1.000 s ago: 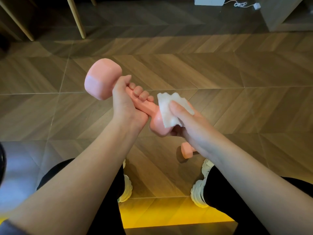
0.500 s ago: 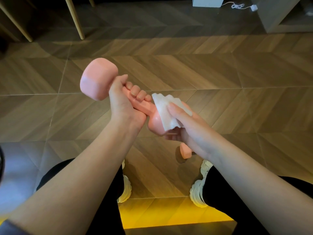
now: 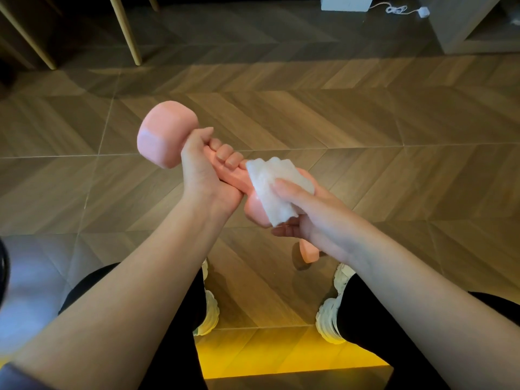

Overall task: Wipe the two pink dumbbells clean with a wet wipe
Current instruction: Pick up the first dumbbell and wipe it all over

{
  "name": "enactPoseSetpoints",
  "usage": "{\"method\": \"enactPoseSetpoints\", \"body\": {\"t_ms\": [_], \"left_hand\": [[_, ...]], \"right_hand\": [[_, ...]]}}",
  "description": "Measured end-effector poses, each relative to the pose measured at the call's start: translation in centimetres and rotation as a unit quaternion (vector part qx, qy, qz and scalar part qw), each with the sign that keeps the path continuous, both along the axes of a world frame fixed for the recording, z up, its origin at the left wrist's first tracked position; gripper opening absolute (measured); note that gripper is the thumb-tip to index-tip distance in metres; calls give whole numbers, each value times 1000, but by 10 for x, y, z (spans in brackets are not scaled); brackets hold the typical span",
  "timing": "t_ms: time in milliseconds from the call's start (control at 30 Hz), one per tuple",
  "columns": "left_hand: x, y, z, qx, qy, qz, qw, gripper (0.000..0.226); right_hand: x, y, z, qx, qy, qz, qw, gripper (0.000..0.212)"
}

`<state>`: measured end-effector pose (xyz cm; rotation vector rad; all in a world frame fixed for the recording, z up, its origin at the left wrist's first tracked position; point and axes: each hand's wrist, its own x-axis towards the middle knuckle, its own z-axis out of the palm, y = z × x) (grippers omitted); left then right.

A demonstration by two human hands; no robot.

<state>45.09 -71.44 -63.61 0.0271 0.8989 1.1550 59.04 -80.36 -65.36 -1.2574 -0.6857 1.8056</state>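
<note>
A pink dumbbell (image 3: 164, 135) is held in the air over the floor, one head up at the left. My left hand (image 3: 204, 175) grips its handle. A white wet wipe (image 3: 271, 185) is wrapped over the dumbbell's near head, and my right hand (image 3: 306, 213) holds the wipe against that head, thumb on top, fingers curled underneath. A second pink dumbbell (image 3: 308, 251) lies on the floor below, mostly hidden behind my right wrist.
Wooden chevron floor (image 3: 394, 153) all around. Wooden chair legs (image 3: 128, 32) stand at the back left. A white box (image 3: 347, 2) with a cable and a grey cabinet (image 3: 472, 26) are at the back right. My knees and white shoes (image 3: 329, 319) are below.
My right hand has slid the wipe round the near head, with the wipe now reaching further over the head's top. The dumbbell has shifted slightly in my left hand.
</note>
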Motion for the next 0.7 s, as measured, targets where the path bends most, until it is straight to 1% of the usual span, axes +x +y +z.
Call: {"method": "enactPoseSetpoints", "body": {"t_ms": [100,233,300,367,433,467,500,533,567,633,700], "left_hand": [[-1,0,-2,6,19,-19,1000,40],[2,-5,-5,-3,30,-53,998,39],[5,-7,-5,-2,33,-64,997,38],[5,-6,-3,2,28,-58,998,38],[3,-4,-1,7,17,-41,999,39],[2,-3,0,8,12,-30,999,38],[1,-2,1,9,9,-19,1000,38],[0,-1,1,9,6,-8,1000,37],[0,-1,1,9,6,0,1000,36],[-1,-1,2,13,10,5,1000,36],[0,-2,2,17,15,-2,1000,37]], "right_hand": [[8,3,2,1,9,60,998,74],[15,5,3,-23,25,111,993,74],[18,4,4,-37,37,122,991,81],[19,3,4,-45,69,106,991,95],[18,0,4,-48,116,57,991,111],[16,-2,4,-44,130,34,990,117],[13,-4,4,-34,127,23,991,118],[9,-4,3,-20,106,22,994,114],[4,-4,3,-5,74,22,997,106],[-6,-3,2,12,9,5,1000,83],[-11,-4,-1,13,-21,-19,1000,70]]}}
